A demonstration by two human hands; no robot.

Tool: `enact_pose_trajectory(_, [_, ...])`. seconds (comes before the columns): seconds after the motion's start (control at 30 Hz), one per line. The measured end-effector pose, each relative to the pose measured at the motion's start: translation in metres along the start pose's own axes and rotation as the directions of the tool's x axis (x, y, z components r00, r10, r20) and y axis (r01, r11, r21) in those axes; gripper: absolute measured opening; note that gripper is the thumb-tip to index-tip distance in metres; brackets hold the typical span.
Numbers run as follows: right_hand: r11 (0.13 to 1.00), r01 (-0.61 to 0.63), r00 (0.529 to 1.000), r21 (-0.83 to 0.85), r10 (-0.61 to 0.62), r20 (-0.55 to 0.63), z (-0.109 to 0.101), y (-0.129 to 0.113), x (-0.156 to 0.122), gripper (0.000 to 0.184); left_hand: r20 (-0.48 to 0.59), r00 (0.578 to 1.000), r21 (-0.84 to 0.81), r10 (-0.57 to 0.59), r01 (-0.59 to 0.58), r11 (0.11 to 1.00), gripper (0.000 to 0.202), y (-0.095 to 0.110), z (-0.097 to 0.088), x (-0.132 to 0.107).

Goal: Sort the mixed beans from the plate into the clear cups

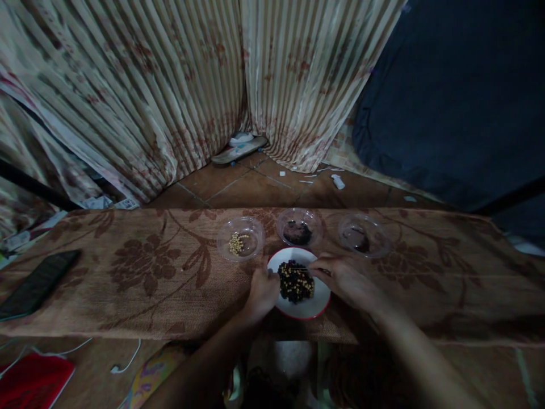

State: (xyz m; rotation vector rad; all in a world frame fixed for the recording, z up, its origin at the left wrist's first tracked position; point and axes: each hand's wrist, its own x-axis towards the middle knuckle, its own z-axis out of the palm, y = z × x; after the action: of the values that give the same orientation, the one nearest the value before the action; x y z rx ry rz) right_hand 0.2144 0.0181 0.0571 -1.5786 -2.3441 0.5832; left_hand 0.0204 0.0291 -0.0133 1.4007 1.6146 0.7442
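Observation:
A white plate with a red rim (317, 304) lies on a brown flower-patterned cloth and holds a heap of mixed dark and pale beans (295, 281). My left hand (263, 289) rests at the plate's left edge, fingers curled and pinched at the beans. My right hand (343, 275) lies over the plate's right side, fingers bent toward the heap; what they hold is too small to see. Behind the plate stand three clear plastic bowls: the left bowl (240, 238) has a few pale beans, the middle bowl (298, 227) dark beans, the right bowl (364, 235) a few dark ones.
A black phone (37, 283) lies on the cloth (140, 278) at the far left. Striped curtains (179, 85) hang behind, with a sandal (239, 149) on the tiled floor. A dark mattress (460, 96) fills the right. A red item (34, 379) and white cable (128, 360) lie lower left.

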Motion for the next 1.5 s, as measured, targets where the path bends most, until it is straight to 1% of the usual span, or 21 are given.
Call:
enact_pose_trajectory(0.27, [1.000, -0.026, 0.999, -0.013, 0.027, 0.034, 0.000, -0.004, 0.002, 0.026, 0.014, 0.999, 0.000, -0.033, 0.033, 0.999, 0.049, 0.008, -0.002, -0.003])
enact_pose_trajectory(0.43, [1.000, -0.024, 0.999, 0.000, 0.024, 0.040, 0.001, -0.004, 0.002, 0.025, -0.007, 1.000, 0.004, -0.019, 0.019, 1.000, 0.050, 0.006, -0.001, -0.002])
enact_pose_trajectory(0.63, [1.000, -0.014, 0.999, 0.019, 0.014, 0.041, 0.002, -0.003, 0.002, 0.024, 0.008, 0.999, -0.002, -0.039, 0.039, 0.999, 0.050, 0.007, -0.002, -0.003])
enact_pose_trajectory(0.83, [0.999, -0.032, 0.998, 0.022, 0.031, 0.050, 0.003, -0.002, 0.003, 0.026, 0.003, 1.000, 0.012, -0.013, 0.013, 1.000, 0.050, 0.008, -0.002, -0.003])
enact_pose_trajectory(0.97, [0.999, -0.023, 0.999, 0.050, 0.021, 0.038, 0.001, -0.001, 0.003, 0.027, -0.005, 0.999, 0.025, -0.037, 0.037, 0.999, 0.052, 0.006, -0.001, -0.002])
enact_pose_trajectory(1.2, [0.985, 0.004, 0.999, 0.173, 0.003, -0.041, -0.004, 0.005, 0.002, 0.022, 0.004, 1.000, -0.036, -0.022, 0.022, 0.999, 0.050, 0.002, 0.002, -0.001])
enact_pose_trajectory(1.3, [0.965, 0.038, 0.992, 0.259, -0.006, -0.123, -0.009, -0.001, 0.006, 0.023, -0.013, 1.000, -0.028, -0.012, 0.012, 1.000, 0.049, -0.001, 0.003, 0.000])
enact_pose_trajectory(1.4, [0.955, 0.095, 0.981, 0.281, -0.042, -0.191, -0.013, -0.014, 0.021, 0.023, -0.001, 1.000, -0.035, 0.021, -0.021, 0.999, 0.047, -0.001, 0.003, -0.001])
enact_pose_trajectory(1.5, [0.965, 0.160, 0.964, 0.207, -0.108, -0.242, -0.013, -0.031, 0.049, 0.022, 0.007, 0.999, -0.038, 0.036, -0.036, 0.999, 0.044, 0.000, 0.001, -0.002])
